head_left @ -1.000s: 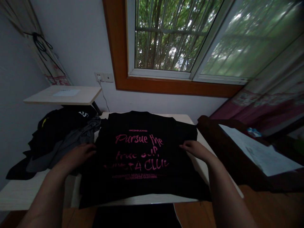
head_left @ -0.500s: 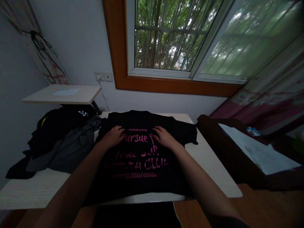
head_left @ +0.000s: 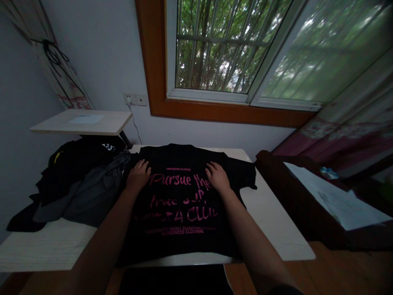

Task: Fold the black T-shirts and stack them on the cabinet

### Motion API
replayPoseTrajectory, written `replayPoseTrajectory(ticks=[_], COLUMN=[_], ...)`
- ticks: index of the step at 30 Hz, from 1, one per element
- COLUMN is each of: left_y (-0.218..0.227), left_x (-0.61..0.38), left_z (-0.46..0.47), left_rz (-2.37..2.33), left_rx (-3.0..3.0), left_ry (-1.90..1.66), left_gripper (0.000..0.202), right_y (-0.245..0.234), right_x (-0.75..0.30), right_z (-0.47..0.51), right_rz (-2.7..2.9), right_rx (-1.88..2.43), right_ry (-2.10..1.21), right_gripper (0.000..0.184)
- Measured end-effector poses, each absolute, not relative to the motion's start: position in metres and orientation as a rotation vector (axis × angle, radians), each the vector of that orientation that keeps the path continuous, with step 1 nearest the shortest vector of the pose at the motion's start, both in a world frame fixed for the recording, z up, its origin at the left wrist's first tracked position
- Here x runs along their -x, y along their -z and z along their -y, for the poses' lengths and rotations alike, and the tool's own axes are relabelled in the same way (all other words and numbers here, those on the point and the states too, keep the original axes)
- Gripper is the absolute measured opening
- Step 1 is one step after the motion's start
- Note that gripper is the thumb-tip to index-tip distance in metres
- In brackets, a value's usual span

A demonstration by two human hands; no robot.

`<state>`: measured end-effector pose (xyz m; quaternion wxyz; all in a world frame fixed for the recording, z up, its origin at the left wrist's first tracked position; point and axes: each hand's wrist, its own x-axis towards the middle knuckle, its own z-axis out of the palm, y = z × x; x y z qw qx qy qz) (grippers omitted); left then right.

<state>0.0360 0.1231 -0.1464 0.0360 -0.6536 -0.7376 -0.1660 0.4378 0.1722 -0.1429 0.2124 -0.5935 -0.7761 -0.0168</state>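
Shirt (head_left: 181, 198), black and printed, lies spread on the table (head_left: 276, 225). Left hand (head_left: 138, 176) and right hand (head_left: 218, 177) rest flat upon it, grasping nothing; they stand wider apart than a moment ago, which suggests outward smoothing.

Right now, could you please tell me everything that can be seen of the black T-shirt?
The black T-shirt looks like soft cloth, printed with pink lettering, including "UNCOMPLICATED" and "Pursue the". It lies spread on the pale table, mostly flat, collar end toward the window. The short sleeve at the right shows clearly. The left hand and right hand rest on it, palms down, beside the upper lettering.
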Motion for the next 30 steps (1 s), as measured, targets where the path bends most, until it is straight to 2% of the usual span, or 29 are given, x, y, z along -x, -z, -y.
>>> replayPoseTrajectory(ticks=[16, 30], left_y=[0.138, 0.138], left_x=[-0.033, -0.04], left_z=[-0.099, -0.098], left_rz=[2.272, 1.968], left_rx=[1.984, 2.315], left_ry=[0.359, 0.362], left_gripper=[0.054, 0.049], right_y=[0.146, 0.146], right_x=[-0.481, -0.522], right_z=[-0.163, -0.147], right_rz=[1.998, 1.721], right_rx=[1.882, 2.246], right_ry=[0.121, 0.238], right_gripper=[0.044, 0.048])
